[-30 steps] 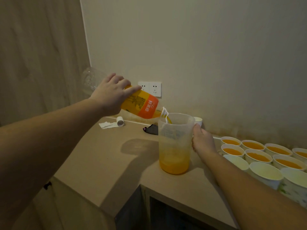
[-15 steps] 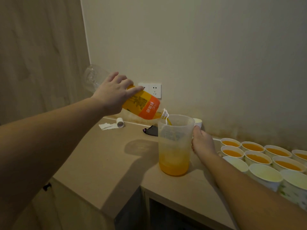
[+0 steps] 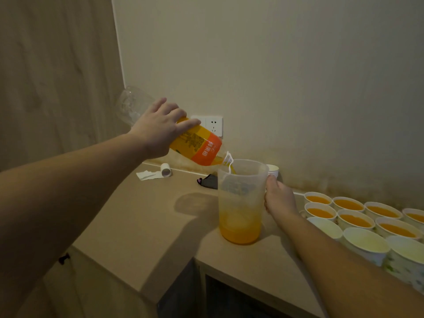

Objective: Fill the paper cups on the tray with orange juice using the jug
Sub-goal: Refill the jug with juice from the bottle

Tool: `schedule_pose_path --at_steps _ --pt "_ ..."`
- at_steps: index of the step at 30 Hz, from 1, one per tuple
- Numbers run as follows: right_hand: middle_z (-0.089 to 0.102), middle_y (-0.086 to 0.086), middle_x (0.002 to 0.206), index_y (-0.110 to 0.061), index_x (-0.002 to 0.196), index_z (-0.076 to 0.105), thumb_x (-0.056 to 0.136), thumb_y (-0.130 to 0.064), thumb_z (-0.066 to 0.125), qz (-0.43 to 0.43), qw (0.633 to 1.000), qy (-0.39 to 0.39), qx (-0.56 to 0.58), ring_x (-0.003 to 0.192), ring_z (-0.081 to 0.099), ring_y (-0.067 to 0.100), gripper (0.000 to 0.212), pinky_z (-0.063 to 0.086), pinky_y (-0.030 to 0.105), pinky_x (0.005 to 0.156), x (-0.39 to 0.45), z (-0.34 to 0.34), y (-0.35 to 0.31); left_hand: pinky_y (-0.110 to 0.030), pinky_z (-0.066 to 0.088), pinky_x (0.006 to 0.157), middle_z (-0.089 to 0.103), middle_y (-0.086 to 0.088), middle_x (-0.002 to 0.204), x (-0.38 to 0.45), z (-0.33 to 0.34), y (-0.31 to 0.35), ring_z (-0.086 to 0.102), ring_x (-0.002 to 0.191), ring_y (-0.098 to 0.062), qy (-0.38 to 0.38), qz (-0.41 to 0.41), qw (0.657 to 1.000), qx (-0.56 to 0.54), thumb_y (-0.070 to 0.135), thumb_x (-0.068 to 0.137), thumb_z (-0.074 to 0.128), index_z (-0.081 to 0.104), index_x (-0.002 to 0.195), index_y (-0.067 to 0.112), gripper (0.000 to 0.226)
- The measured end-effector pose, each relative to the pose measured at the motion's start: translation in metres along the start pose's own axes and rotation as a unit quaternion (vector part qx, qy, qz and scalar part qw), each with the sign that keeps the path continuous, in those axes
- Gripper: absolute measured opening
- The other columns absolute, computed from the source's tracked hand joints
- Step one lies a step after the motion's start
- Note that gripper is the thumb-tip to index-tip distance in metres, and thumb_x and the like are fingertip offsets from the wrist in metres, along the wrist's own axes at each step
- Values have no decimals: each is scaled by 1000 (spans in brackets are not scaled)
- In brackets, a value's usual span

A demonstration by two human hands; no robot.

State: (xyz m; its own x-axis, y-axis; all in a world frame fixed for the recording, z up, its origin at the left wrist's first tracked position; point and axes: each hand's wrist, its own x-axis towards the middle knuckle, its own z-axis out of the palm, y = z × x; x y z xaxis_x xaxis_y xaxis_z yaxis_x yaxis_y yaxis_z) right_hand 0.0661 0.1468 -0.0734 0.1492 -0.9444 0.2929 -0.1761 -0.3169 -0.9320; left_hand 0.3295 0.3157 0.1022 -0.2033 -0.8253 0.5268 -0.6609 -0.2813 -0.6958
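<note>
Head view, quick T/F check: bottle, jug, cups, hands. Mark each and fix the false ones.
1. The left hand holds the bottle tilted, its mouth over the jug. True.
2. The jug is full to the brim. False: juice fills only its bottom part.
3. The right hand has its grip at the jug's side. True.
4. Every paper cup holds juice. False: the near cups look unfilled, while the far cups hold juice.
5. The bottle stands upright on the counter. False: it is held in the air.
</note>
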Motion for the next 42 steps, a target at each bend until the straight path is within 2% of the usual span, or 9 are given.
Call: schedule_pose_path --at_steps 10,19,24,29,32,38,42 --pt "64 13 75 -15 82 64 93 -60 28 -1 1000 -3 5 72 60 29 59 46 40 68 0 -1 2 -56 13 123 44 -8 149 2 -2 1 32 145 -35 -1 -2 1000 -7 28 82 82 19 157 37 98" --pt "63 13 76 -15 83 64 97 -57 27 -5 1000 -4 -9 74 59 29 58 46 40 69 1 0 1 -57 17 123 46 -9 148 2 -1 0 34 144 -36 6 1 1000 -12 28 81 84 22 157 37 99" --pt "64 13 80 -12 92 68 92 -62 26 6 1000 -5 -8 77 60 29 65 47 41 71 2 1 2 -56 15 123 45 -9 148 3 -2 0 34 144 -36 11 6 1000 -7 26 81 83 20 156 37 99" --pt "63 11 80 -13 94 67 91 -63 26 10 1000 -8 -6 77 59 28 64 47 41 71 1 1 1 -56 14 123 46 -9 147 4 -2 0 34 142 -36 17 14 1000 6 25 81 83 20 156 37 98" --pt "65 13 82 -11 96 68 85 -68 24 7 1000 -4 -4 78 61 30 73 49 43 72 1 1 1 -55 14 123 47 -9 146 5 -2 -1 34 142 -36 19 18 1000 10 25 81 83 19 155 37 99" --pt "65 12 80 -11 98 68 96 -61 27 12 1000 -6 -10 75 60 26 65 45 37 68 2 0 3 -55 13 123 45 -9 148 6 -4 -1 33 144 -36 18 20 1000 12 25 81 83 20 156 37 99" --pt "64 11 79 -10 101 69 96 -61 27 12 1000 -5 -9 75 60 26 66 45 36 67 3 1 4 -54 11 124 45 -9 148 7 -5 -1 32 144 -36 15 21 1000 16 26 81 83 19 157 37 99"
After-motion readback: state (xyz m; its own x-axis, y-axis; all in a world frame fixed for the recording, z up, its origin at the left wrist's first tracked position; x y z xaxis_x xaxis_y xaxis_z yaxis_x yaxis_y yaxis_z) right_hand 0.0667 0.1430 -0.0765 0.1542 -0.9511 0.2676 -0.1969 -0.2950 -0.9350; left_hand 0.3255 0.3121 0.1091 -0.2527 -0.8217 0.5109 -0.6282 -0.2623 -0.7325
